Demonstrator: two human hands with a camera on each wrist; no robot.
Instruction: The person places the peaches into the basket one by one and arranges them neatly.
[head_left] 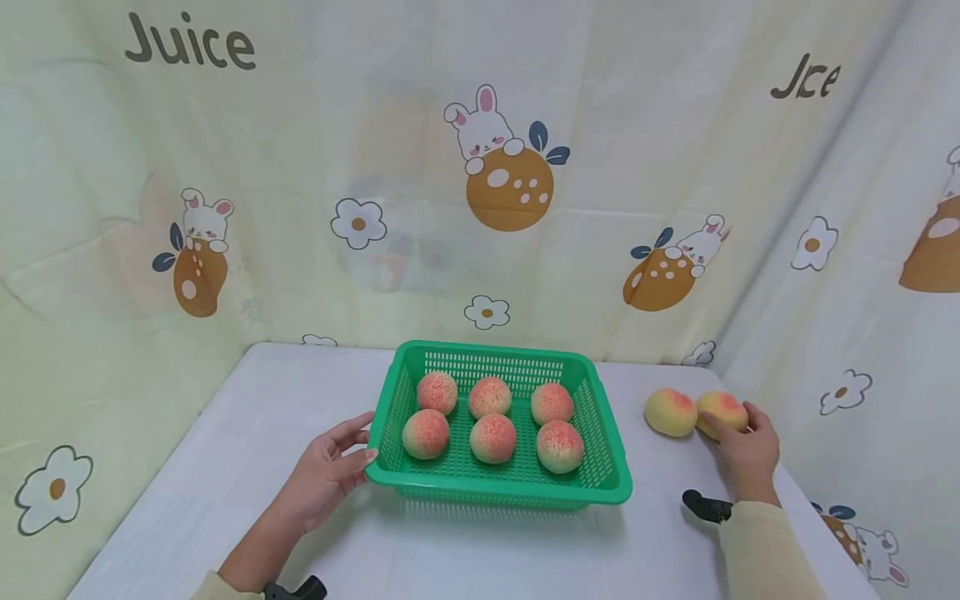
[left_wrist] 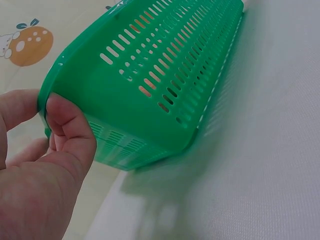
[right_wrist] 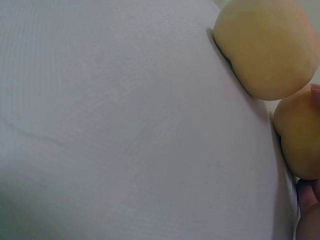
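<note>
A green plastic basket (head_left: pixel 498 490) with slotted walls stands mid-table, holding several pink-red peaches (head_left: pixel 492 439) in two rows. My left hand (head_left: pixel 330 471) grips its left rim near the front corner; in the left wrist view, thumb and fingers pinch the green rim (left_wrist: pixel 50 82). To the right of the basket lie two yellow peaches with a red blush. My right hand (head_left: pixel 750 450) holds the right-hand yellow peach (head_left: pixel 720 412) between thumb and fingers. The other yellow peach (head_left: pixel 671 412) sits beside it on the left. Most of the right hand is out of the right wrist view.
The white table (head_left: pixel 300 392) reaches back to a patterned curtain (head_left: pixel 420 275), which also hangs along both sides. A black strap end (head_left: pixel 707 506) sticks out from the right wrist, and a similar black piece (head_left: pixel 296 588) shows at the left wrist.
</note>
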